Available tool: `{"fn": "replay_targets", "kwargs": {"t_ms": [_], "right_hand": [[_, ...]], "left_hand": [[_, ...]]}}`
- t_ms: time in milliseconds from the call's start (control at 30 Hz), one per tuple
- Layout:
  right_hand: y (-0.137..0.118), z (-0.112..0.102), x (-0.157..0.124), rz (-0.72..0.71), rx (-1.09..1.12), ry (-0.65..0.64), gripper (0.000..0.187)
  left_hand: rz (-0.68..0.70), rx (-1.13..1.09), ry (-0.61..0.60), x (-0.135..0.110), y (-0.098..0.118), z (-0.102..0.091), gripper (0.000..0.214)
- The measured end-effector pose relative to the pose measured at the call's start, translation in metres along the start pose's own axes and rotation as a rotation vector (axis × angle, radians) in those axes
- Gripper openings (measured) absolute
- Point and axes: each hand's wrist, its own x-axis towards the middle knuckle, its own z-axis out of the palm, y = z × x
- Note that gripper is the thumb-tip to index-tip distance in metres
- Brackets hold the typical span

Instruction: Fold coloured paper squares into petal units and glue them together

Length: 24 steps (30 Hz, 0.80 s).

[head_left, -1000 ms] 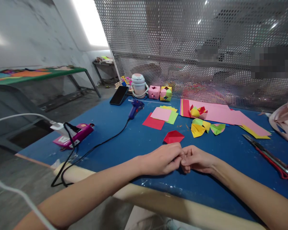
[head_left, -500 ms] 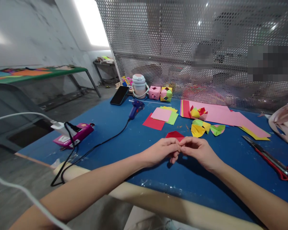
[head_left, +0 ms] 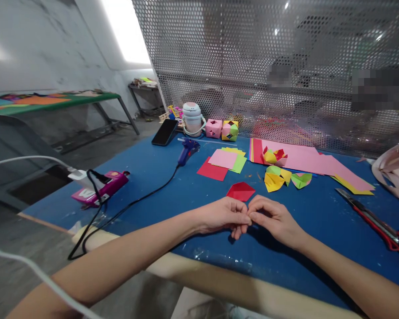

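Fingertips of my left hand [head_left: 228,216] and my right hand [head_left: 274,219] meet in a pinch above the near part of the blue table. Whatever lies between them, if anything, is too small or hidden to make out. Just beyond my left fingers a folded red paper piece [head_left: 240,191] rests on the table. Farther off to the right sit a folded yellow paper piece [head_left: 275,180] and a folded green paper piece [head_left: 301,180]. A red and yellow paper flower [head_left: 274,156] stands behind them on pink sheets [head_left: 302,158].
A blue glue gun [head_left: 187,151] trails its black cord to a purple power strip [head_left: 101,188] at the left. Square papers [head_left: 223,158] lie mid-table. Scissors and a cutter [head_left: 369,217] are at the right. A phone [head_left: 165,132], a flask [head_left: 192,119] and paper cubes [head_left: 214,128] stand at the back.
Both pinched hands have shifted slightly toward me. More of the folded red paper piece shows behind them. The things on the table stay in place.
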Motion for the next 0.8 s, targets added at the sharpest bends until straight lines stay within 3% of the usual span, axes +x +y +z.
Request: {"fn": "replay_targets", "kwargs": {"t_ms": [67,133,300,467,567,700,800], "right_hand": [[0.003,0.003,0.000,0.105,0.077,-0.033,0.019],[0.006,0.004,0.000,0.150,0.102,0.016,0.020],[0.010,0.006,0.001,-0.062,-0.093,0.235,0.013],[0.016,0.010,-0.003,-0.152,-0.260,0.324,0.013],[0.017,0.008,-0.001,-0.168,-0.330,0.297,0.013],[0.011,-0.024,0.011,-0.014,-0.446,0.364,0.022],[0.003,-0.081,0.015,0.202,-0.672,0.380,0.027]], "left_hand": [[-0.044,0.049,-0.019,0.001,-0.001,-0.001,0.025],[-0.026,0.040,0.028,0.004,-0.001,0.000,0.025],[0.109,-0.160,0.227,0.010,-0.005,0.003,0.027],[0.105,-0.189,0.279,0.011,-0.008,0.007,0.030],[0.094,-0.195,0.207,0.010,-0.005,0.010,0.032],[0.074,0.004,0.108,0.004,0.000,0.015,0.031],[0.105,0.322,0.134,-0.003,0.006,0.017,0.031]]}}
